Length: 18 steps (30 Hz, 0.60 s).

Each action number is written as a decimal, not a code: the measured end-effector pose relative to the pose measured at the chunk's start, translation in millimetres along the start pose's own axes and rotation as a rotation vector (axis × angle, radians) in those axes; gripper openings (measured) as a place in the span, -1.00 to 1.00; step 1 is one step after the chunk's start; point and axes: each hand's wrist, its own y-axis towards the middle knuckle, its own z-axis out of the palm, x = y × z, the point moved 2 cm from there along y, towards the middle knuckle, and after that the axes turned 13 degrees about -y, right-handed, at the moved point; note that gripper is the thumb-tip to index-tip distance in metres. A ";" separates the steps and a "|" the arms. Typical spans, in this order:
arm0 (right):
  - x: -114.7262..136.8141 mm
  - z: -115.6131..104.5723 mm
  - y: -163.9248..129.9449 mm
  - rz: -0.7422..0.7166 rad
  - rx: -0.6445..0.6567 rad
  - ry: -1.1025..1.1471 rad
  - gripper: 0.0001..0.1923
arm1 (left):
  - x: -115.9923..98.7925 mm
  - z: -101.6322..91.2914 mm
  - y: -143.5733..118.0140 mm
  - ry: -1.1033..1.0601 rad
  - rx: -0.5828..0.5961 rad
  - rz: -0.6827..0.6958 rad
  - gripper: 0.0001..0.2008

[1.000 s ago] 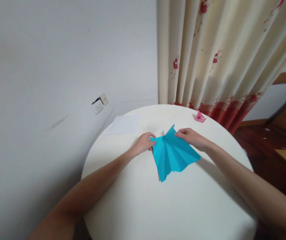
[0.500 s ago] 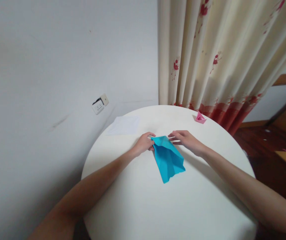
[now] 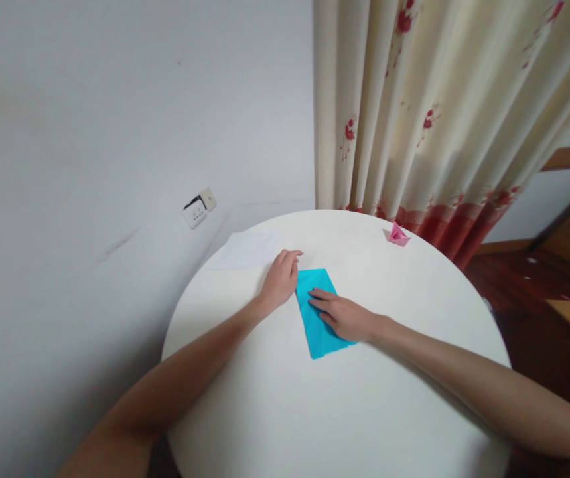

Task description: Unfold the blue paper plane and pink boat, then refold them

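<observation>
A blue sheet of paper [image 3: 314,332], folded and creased, lies flat on the round white table [image 3: 344,411]. My right hand [image 3: 342,315] rests on top of it with the fingers stretched out and apart, covering its right part. At the paper's upper left edge is my left hand [image 3: 281,275], its outer side beside or touching the edge. The left fingers point away from me, loosely extended, and nothing shows in them.
A pink folded paper boat [image 3: 398,235] stands near the table's far right edge. White paper [image 3: 245,249] lies at the far left, by the wall with a socket [image 3: 195,214]. A flowered curtain [image 3: 414,119] hangs behind the table.
The blue paper was raised and bulging, gripped at its upper left corner by my left hand. Now it lies flat, the left hand has let go, and my right hand has come down onto it.
</observation>
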 end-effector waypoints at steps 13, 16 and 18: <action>2.0 13.0 -20.6 -0.117 -0.054 -0.125 -0.36 | 20.9 44.8 -20.1 0.095 0.517 0.088 -0.52; 0.1 10.0 -44.8 -0.100 -0.011 -0.123 -0.37 | 13.3 44.1 -22.6 0.173 0.584 0.109 -0.50; -0.5 4.3 -61.5 -0.085 -0.003 -0.113 -0.40 | 8.0 43.5 -23.8 0.220 0.611 0.127 -0.47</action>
